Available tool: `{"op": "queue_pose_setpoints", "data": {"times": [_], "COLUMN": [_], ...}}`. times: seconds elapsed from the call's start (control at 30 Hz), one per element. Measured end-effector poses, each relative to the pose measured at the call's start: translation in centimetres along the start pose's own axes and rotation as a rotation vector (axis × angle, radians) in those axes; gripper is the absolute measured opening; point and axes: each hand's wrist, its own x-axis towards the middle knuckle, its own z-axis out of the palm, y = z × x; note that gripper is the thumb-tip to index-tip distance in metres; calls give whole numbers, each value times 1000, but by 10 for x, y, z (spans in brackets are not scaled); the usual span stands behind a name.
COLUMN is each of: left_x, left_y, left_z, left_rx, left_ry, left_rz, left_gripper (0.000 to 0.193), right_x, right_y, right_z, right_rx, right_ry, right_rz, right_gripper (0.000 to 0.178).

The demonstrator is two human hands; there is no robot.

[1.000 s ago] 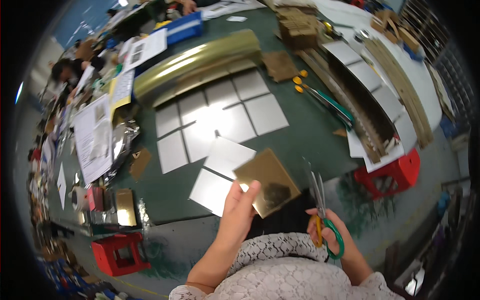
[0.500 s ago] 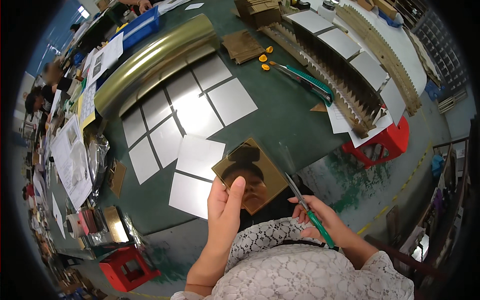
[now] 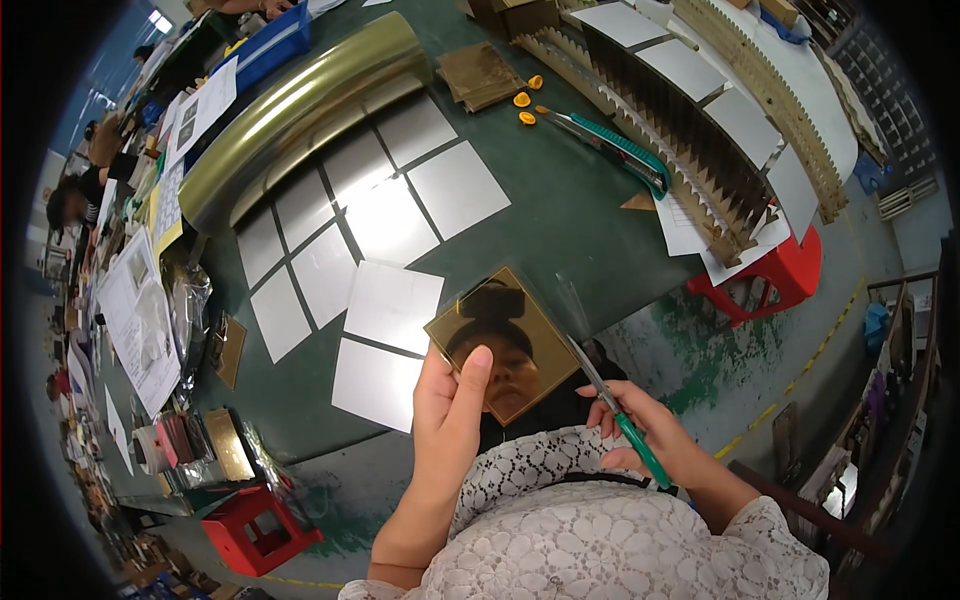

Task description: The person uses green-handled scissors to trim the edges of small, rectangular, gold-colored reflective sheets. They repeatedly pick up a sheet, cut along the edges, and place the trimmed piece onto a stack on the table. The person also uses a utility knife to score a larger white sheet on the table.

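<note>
My left hand grips a square gold-brown mirrored plate by its left corner, thumb lying on top of the shiny face. My right hand is closed round a green-handled cutting tool with a long, thin metal blade. Its blade points up and left, close beside the plate's right corner; I cannot tell whether it touches. A thin strip of clear film stands up beyond the blade tip. Several silver square plates lie in rows on the green tabletop, two of them just left of my left hand.
A large gold film roll lies behind the silver plates. A teal utility knife and small orange pieces are farther right, beside notched racks holding plates. Red stools stand by the table edges. Papers cover the left side.
The view has shifted slightly, so the table things sit a little higher and farther left. Both hands keep their holds, with the plate and blade in nearly the same positions.
</note>
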Motion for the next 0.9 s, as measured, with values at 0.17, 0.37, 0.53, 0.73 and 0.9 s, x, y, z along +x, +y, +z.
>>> {"op": "queue_pose_setpoints", "data": {"times": [0.17, 0.37, 0.53, 0.73, 0.9], "left_x": [1, 8, 11, -5, -14], "left_y": [-3, -10, -21, -23, 3], "left_z": [0, 0, -3, -4, -5], "left_rx": [11, 31, 62, 18, -68], "left_ry": [-2, -28, -51, -229, -303], "left_rz": [-9, -83, -165, -406, -412], "left_gripper": [32, 31, 31, 34, 43], "right_x": [-1, -2, 2, 22, 22], "right_y": [-1, 4, 9, 1, -3], "right_z": [-2, -8, -12, -16, -19], "right_rx": [5, -60, 27, 134, 226], "right_ry": [4, 46, 77, 108, 58], "right_rz": [55, 60, 117, 167, 161], "right_gripper": [75, 60, 46, 29, 31]}}
